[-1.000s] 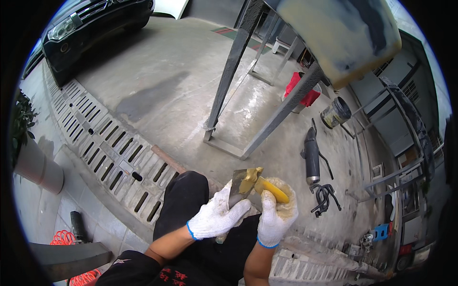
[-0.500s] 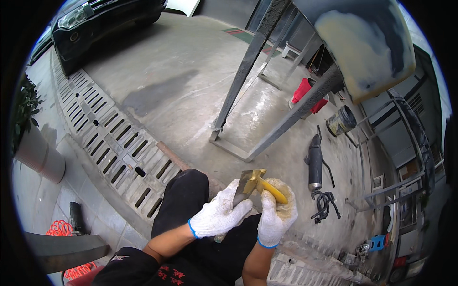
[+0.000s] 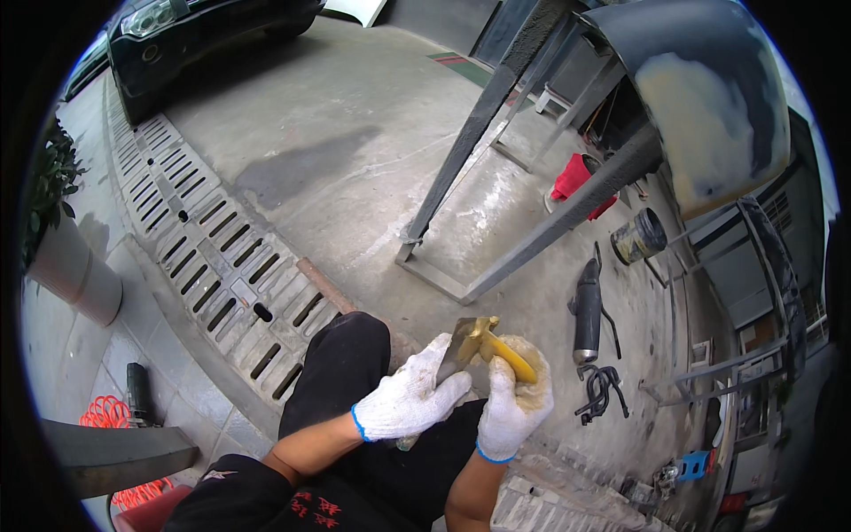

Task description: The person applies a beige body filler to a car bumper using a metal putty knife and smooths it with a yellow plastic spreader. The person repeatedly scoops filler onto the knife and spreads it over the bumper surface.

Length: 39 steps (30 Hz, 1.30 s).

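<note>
My left hand [image 3: 412,395], in a white knit glove with blue cuff, grips a metal putty knife [image 3: 459,346]; its handle end shows below the hand. My right hand [image 3: 519,412], in a matching glove stained tan, holds a yellow spreader [image 3: 516,353] against the knife's blade, with mustard-coloured putty [image 3: 482,326] between the two. Both hands are in front of my black-trousered knees. Above right, a curved dark panel [image 3: 700,124] with tan filler patches rests on a grey metal stand [image 3: 558,226].
Drain grating [image 3: 199,257], dark car [image 3: 195,40], potted plant [image 3: 75,275], orange coiled hose [image 3: 106,410] and dark tool [image 3: 137,390] on the left. Exhaust muffler [image 3: 587,310], black hoses [image 3: 603,390], bucket [image 3: 636,239], red cloth [image 3: 572,177] and metal rack [image 3: 740,372] on the right.
My view has turned slightly, so the car, panel and stand appear further right. My hands keep their grips, and the yellow spreader has shifted slightly across the knife blade.
</note>
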{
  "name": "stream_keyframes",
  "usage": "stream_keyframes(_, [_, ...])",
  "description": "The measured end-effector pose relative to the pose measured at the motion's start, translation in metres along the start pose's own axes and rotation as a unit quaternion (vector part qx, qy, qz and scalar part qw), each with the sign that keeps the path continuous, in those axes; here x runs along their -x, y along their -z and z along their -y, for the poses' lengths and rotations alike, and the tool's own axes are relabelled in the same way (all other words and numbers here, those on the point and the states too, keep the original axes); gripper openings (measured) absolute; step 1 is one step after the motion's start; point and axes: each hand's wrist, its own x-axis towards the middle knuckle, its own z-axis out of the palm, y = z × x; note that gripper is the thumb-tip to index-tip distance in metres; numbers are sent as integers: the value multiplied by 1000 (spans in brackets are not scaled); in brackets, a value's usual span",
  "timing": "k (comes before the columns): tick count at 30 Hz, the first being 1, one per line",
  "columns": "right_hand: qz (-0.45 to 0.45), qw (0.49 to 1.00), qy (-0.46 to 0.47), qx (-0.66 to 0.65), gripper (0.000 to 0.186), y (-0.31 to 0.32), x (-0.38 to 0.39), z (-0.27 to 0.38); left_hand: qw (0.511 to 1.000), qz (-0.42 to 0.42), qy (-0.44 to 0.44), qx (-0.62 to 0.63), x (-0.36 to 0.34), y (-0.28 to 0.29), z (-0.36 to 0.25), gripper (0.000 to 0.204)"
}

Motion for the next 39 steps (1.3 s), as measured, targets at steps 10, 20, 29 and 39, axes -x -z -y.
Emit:
stream_keyframes(10, [7, 1000, 4, 7, 29, -1, 1, -2, 997, -22, -20, -65, 0, -3, 10, 64])
stream_keyframes(20, [25, 999, 7, 20, 29, 1, 2, -2, 999, 25, 19, -20, 1, 8, -15, 64])
stream_keyframes(29, [36, 999, 22, 19, 25, 0, 2, -2, 996, 41, 41, -68, 1, 10, -13, 67])
stream_keyframes(39, [54, 997, 42, 42, 25, 3, 4, -3, 999, -7, -18, -42, 3, 4, -18, 54])
